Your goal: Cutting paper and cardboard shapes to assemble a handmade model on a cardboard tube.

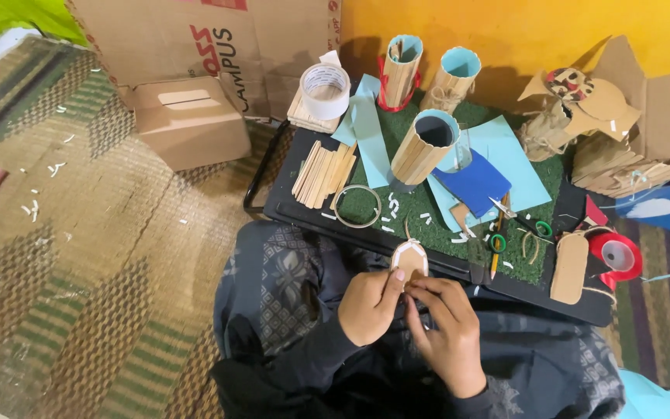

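My left hand [370, 305] and my right hand [447, 330] meet over my lap and together hold a small arch-shaped brown cardboard piece [410, 257] with a white edge. The left thumb presses on its lower face; the right fingertips pinch its lower edge. Just beyond it is a black tray [288, 203] with a green mat [366, 206], a bundle of flat wooden sticks [324, 174], a metal ring [357, 206], and a stick-covered cup with blue lining [426, 143]. Scissors [517, 219] lie on the mat near blue paper sheets [505, 159].
Two more stick-covered cups [402, 70] stand at the back beside a white tape roll [326, 89]. A red tape roll [618, 254] and cardboard craft pieces [622, 132] lie right. Cardboard boxes [191, 120] sit on the woven floor mat [79, 256], strewn with white scraps.
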